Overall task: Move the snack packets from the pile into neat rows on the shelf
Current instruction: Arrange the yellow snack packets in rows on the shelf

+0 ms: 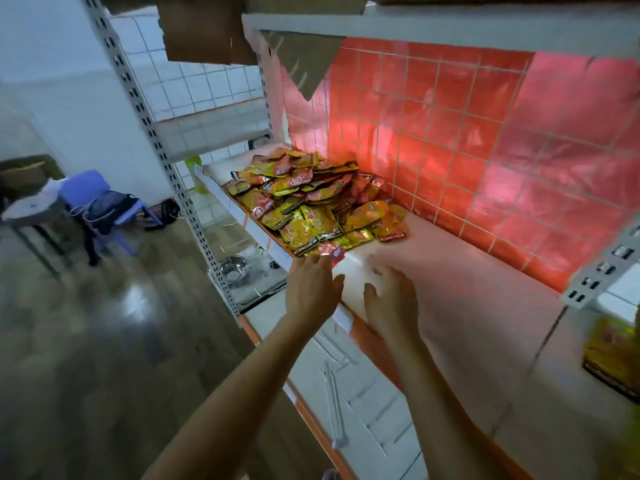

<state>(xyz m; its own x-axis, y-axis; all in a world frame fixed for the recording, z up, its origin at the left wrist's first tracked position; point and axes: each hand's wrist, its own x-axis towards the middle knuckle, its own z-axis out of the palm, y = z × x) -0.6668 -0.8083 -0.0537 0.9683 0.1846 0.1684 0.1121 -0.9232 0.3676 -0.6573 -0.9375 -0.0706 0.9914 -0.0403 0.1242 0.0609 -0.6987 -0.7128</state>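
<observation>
A pile of yellow and red snack packets (pixel 304 199) lies heaped at the left end of the white shelf (pixel 460 289), against the red-lit wire grid back. My left hand (pixel 311 289) reaches over the shelf's front edge with straight fingers, its tips at a red packet (pixel 329 250) at the pile's near edge. My right hand (pixel 389 296) hovers just to the right over bare shelf, fingers relaxed and holding nothing.
A shelf above (pixel 450 27) overhangs the work area. The lower shelf (pixel 363 393) sits below my arms, and a yellow packet (pixel 613 355) lies at the far right. A metal upright (pixel 166 161) stands on the left, with a blue chair (pixel 93 202) on the floor beyond.
</observation>
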